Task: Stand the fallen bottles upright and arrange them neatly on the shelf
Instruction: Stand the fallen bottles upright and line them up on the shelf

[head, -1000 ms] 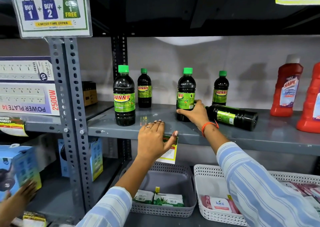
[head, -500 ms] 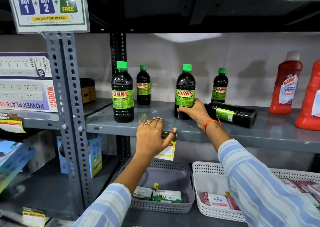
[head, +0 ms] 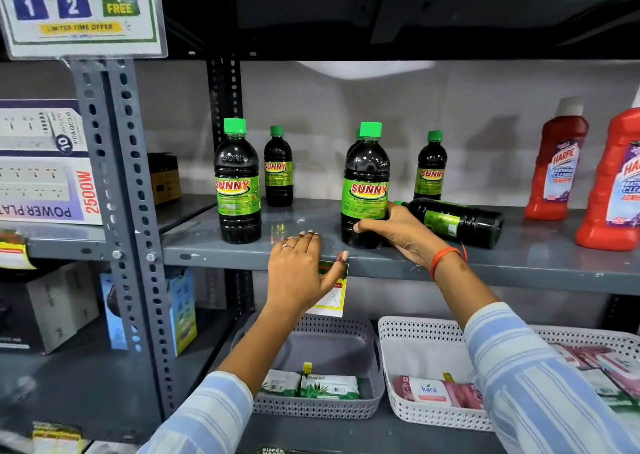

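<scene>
Dark Sunny bottles with green caps and labels stand on the grey shelf. One upright bottle is at the front left, with a smaller-looking one behind it. My right hand grips the base of the upright front middle bottle; another cap peeks out just behind it. A further bottle stands at the back. One bottle lies on its side to the right of my right hand. My left hand rests flat on the shelf's front edge, holding nothing.
Two red Harpic bottles stand at the shelf's right end. A perforated grey upright bounds the left, with power strip boxes beyond it. Below are a grey basket and a white basket of packets. A price tag hangs from the edge.
The bottle in my right hand has turned so its Sunny label faces forward. My left hand stays on the shelf edge. The camera has shifted slightly closer.
</scene>
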